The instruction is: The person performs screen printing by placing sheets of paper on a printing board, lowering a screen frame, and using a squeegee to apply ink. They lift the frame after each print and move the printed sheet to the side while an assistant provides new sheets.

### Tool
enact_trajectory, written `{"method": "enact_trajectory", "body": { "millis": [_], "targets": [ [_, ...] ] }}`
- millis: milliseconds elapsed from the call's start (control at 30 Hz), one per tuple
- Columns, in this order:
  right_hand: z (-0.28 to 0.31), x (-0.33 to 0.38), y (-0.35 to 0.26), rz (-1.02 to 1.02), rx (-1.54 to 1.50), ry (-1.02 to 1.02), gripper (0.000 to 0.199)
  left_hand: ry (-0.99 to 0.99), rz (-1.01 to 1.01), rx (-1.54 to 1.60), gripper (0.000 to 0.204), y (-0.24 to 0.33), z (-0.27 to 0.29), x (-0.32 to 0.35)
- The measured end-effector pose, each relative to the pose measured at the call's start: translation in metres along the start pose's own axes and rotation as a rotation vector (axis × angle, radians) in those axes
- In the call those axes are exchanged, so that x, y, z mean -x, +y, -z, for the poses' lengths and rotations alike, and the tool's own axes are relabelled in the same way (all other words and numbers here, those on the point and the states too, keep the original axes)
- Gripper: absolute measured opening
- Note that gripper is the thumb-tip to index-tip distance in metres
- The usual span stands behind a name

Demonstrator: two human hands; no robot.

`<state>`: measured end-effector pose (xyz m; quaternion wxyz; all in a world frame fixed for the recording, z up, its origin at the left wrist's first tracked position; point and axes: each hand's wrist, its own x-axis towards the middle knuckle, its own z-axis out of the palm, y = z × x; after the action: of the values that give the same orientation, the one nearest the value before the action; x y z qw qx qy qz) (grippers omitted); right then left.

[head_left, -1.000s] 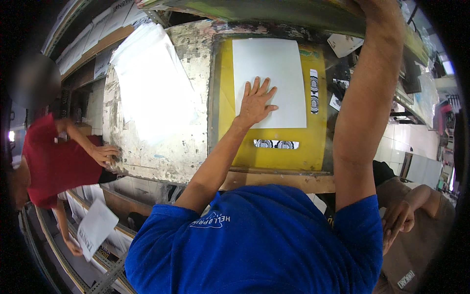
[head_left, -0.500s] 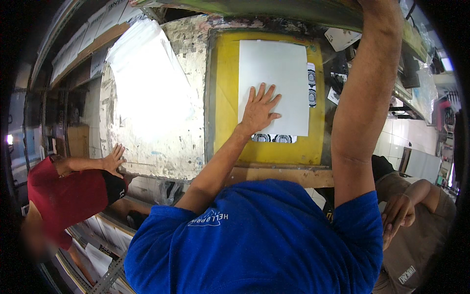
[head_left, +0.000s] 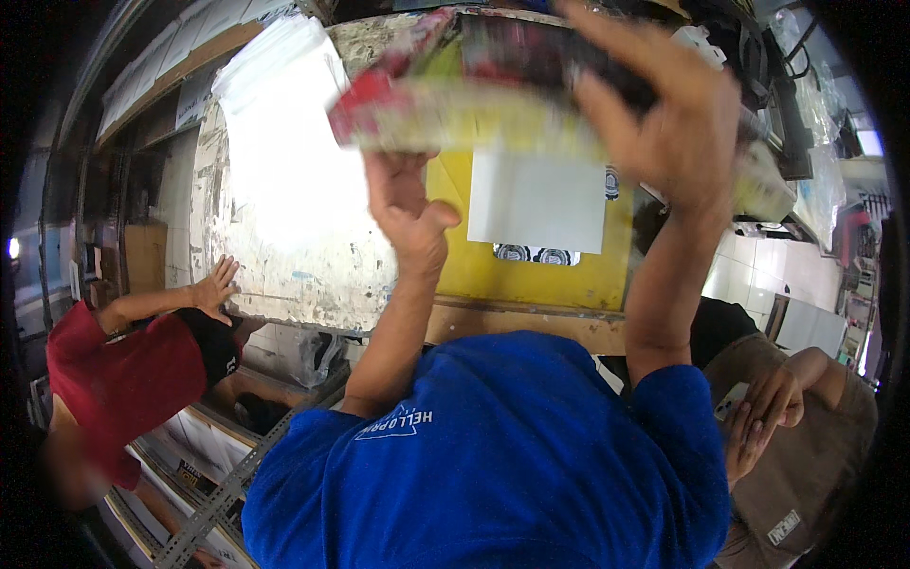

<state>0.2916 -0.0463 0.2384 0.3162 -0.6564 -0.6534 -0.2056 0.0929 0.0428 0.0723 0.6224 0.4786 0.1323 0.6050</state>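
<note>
Left hand (head_left: 406,204) off the white sheet (head_left: 537,200), now gripping the near edge of the printing screen frame (head_left: 531,90) | right hand (head_left: 678,119) clasps its far side | frame lowering, blurred, over sheet on yellow platen (head_left: 531,270) | sheet placed; pressing appears underway.

A worn, paint-flecked work table (head_left: 284,275) is carrying everything, its pale top showing chipped patches and stains toward the near edge. A yellow board (head_left: 531,275) is lying flat on the right part of it, with a white sheet of paper (head_left: 536,201) resting on the board and a strip of black-and-white printed labels (head_left: 533,254) peeking out just below the sheet's near edge. A stack of white paper (head_left: 280,123) is sitting on the left part of the table, glaring brightly, just beside the board.
</note>
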Motion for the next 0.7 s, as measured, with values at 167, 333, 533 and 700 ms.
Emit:
{"method": "enact_trajectory", "body": {
  "millis": [167, 333, 533, 700],
  "targets": [
    [-0.023, 0.085, -0.038, -0.208, -0.036, -0.273, 0.051, 0.118, 0.517, -0.32, 0.098, 0.021, 0.068, 0.071],
    [-0.097, 0.176, -0.021, -0.336, -0.298, -0.366, 0.059, -0.001, 0.485, -0.522, 0.083, -0.018, 0.125, 0.137],
    [-0.133, 0.212, -0.036, -0.336, -0.015, -0.69, 0.075, -0.261, 0.101, -1.171, 0.093, -0.032, 0.145, 0.141],
    [-0.176, 0.21, 0.009, -0.387, -0.049, -0.5, 0.08, -0.247, 0.166, -1.247, 0.087, -0.03, 0.145, 0.144]
  ]
}}
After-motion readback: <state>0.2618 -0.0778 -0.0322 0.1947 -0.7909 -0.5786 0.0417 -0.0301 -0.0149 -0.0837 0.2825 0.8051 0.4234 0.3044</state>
